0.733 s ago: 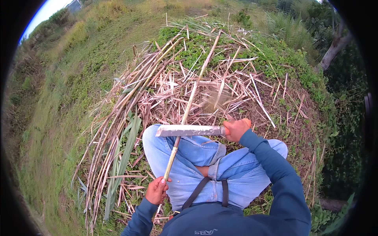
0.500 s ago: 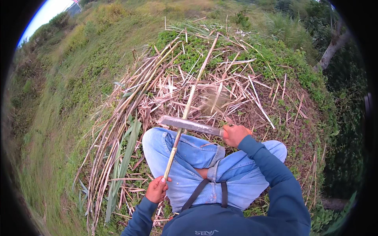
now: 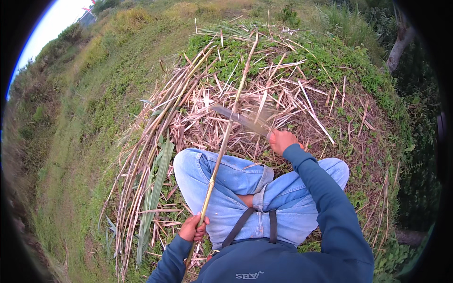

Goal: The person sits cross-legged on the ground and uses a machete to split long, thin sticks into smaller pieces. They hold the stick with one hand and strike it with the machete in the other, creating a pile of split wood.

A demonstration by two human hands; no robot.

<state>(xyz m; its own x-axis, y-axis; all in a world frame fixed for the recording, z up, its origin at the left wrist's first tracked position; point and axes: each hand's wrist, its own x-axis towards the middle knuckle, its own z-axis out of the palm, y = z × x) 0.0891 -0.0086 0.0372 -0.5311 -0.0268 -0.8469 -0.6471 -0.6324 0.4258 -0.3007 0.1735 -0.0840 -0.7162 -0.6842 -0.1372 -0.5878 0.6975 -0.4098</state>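
Note:
A long, thin cane stalk point(image 3: 212, 181) runs from beside my left hip up across my thigh to the far side of the pile. My left hand point(image 3: 194, 227) is wrapped round its lower part. My right hand point(image 3: 282, 141) grips a machete by its orange handle. The machete blade point(image 3: 241, 119), blurred by motion, crosses the stalk beyond my knees; whether it touches the stalk I cannot tell. Dry strips and peelings point(image 3: 203, 111) lie under and around the blade. The stalk looks pale in its middle, yellowish-green near my left hand.
I sit cross-legged in blue jeans point(image 3: 226, 172). A bundle of long stalks point(image 3: 155, 127) lies on my left, with long green leaves point(image 3: 155, 198) beside it. Low green plants point(image 3: 325, 66) ring the pile. A tree trunk point(image 3: 398, 45) stands at the far right, and grass point(image 3: 80, 155) slopes away on the left.
The machete has moved away from me along the stalk, and its blade has tilted. My left hand now holds the stalk farther from its lower end, which extends past the hand.

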